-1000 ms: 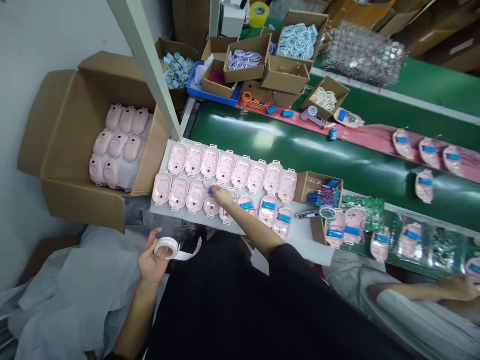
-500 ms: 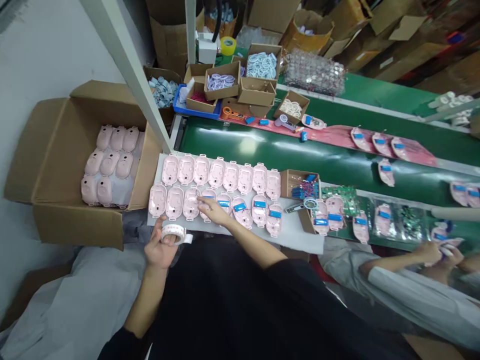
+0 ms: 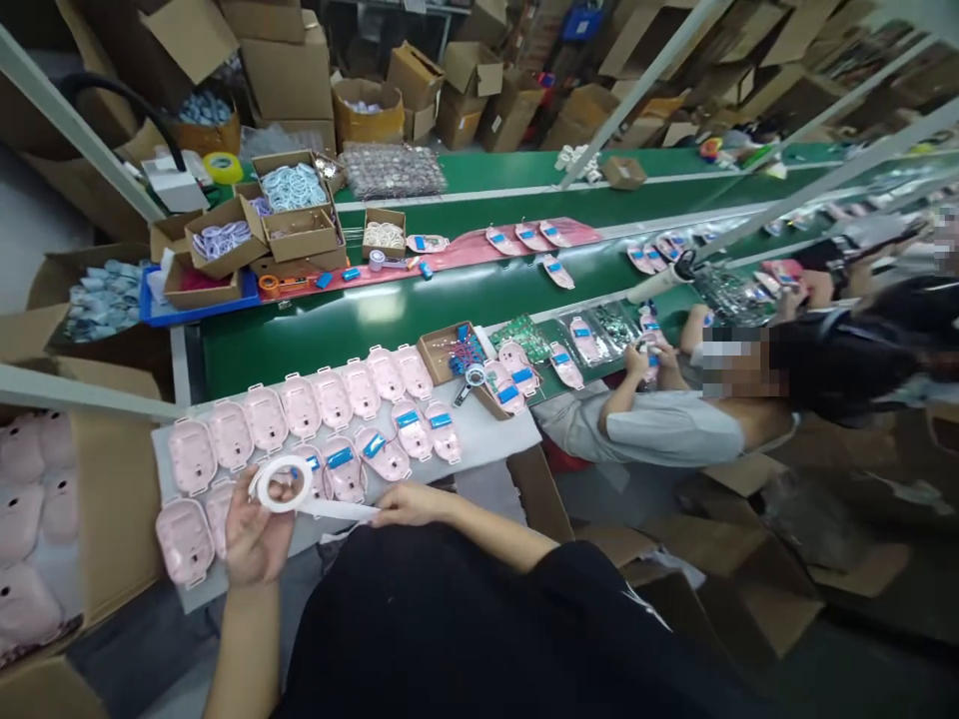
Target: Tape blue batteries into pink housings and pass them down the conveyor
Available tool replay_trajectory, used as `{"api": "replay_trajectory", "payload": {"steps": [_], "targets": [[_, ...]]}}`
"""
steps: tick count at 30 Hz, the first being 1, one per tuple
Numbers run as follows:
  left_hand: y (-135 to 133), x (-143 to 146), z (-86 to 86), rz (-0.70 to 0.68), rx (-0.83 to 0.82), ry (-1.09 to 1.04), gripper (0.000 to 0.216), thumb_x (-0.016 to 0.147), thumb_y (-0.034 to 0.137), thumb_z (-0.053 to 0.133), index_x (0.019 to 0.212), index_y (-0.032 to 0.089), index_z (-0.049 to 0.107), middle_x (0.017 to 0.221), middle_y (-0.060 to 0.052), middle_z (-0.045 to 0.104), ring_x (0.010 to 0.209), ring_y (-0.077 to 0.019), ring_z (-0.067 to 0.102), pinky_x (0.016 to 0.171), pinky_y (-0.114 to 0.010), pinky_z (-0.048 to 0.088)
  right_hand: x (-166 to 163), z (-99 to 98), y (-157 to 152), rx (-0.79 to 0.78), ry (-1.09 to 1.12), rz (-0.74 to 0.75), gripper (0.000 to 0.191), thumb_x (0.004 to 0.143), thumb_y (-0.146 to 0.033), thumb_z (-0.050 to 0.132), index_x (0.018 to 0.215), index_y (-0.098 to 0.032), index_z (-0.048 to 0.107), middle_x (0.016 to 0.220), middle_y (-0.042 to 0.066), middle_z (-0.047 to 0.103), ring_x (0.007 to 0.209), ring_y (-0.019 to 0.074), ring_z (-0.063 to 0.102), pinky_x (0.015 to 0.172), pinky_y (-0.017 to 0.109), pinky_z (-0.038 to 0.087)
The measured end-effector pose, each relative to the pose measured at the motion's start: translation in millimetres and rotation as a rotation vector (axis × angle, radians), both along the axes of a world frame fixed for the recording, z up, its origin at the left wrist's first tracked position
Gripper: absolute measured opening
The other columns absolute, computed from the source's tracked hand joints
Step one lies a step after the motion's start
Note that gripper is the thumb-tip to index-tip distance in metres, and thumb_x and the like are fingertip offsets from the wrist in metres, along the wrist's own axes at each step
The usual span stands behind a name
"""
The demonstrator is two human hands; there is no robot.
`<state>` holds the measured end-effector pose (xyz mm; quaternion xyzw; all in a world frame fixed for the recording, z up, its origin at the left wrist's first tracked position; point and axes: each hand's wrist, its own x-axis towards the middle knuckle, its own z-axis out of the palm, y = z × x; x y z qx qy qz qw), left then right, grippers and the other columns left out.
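Note:
My left hand (image 3: 255, 539) grips a white roll of tape (image 3: 282, 485) in front of me. My right hand (image 3: 409, 504) pinches the free end of the tape strip (image 3: 341, 510), pulled out to the right of the roll. Just beyond both hands, a white board (image 3: 490, 424) carries two rows of pink plastic shells (image 3: 300, 404). Several shells in the near row have blue batteries (image 3: 340, 457) stuck in them.
A green conveyor belt (image 3: 315, 325) runs behind the board, with small cardboard boxes (image 3: 300, 235) of rings at its far side. An open carton (image 3: 112, 489) of pink shells stands at left. A co-worker's hands (image 3: 648, 359) work at right. A small parts box (image 3: 442, 352) sits by the board.
My right hand has left the pink shells and come back to the tape, pulling a strip from the roll. My left hand has lifted the roll. The view has swung right.

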<state>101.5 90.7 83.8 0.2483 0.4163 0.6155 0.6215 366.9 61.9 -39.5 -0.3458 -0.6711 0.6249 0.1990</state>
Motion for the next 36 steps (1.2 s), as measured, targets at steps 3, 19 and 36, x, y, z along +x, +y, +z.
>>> {"api": "replay_trajectory", "payload": {"steps": [3, 19, 36], "targets": [[1.2, 12.7, 8.5, -0.014, 0.018, 0.036, 0.072, 0.048, 0.038, 0.098, 0.114, 0.024, 0.074, 0.066, 0.004, 0.062, 0.057, -0.0109, 0.056, 0.080, -0.038, 0.062, 76.0, -14.2, 54.3, 0.070, -0.212, -0.249, 0.031, 0.095, -0.039, 0.068, 0.116, -0.019, 0.078, 0.116, 0.006, 0.078, 0.106, 0.0216, 0.071, 0.094, 0.028, 0.052], [-13.3, 74.0, 6.0, 0.028, -0.103, 0.287, 0.066, 0.051, 0.041, 0.095, 0.112, 0.023, 0.077, 0.059, 0.002, 0.059, 0.050, -0.0121, 0.054, 0.061, -0.035, 0.058, 299.2, -98.9, 303.6, -0.109, -1.093, -0.892, 0.038, 0.105, -0.037, 0.051, 0.121, -0.011, 0.074, 0.123, 0.023, 0.069, 0.116, 0.0303, 0.065, 0.098, 0.041, 0.048], [0.7, 114.3, 24.1, -0.396, 0.027, 0.181, 0.055, 0.077, 0.038, 0.084, 0.127, 0.020, 0.069, 0.088, -0.006, 0.066, 0.072, -0.0162, 0.055, 0.074, -0.032, 0.045, 109.3, 94.6, 65.3, -0.010, 0.505, -1.029, 0.046, 0.096, -0.070, 0.055, 0.090, -0.025, 0.053, 0.100, 0.005, 0.075, 0.076, 0.0190, 0.071, 0.063, 0.031, 0.059]]}}
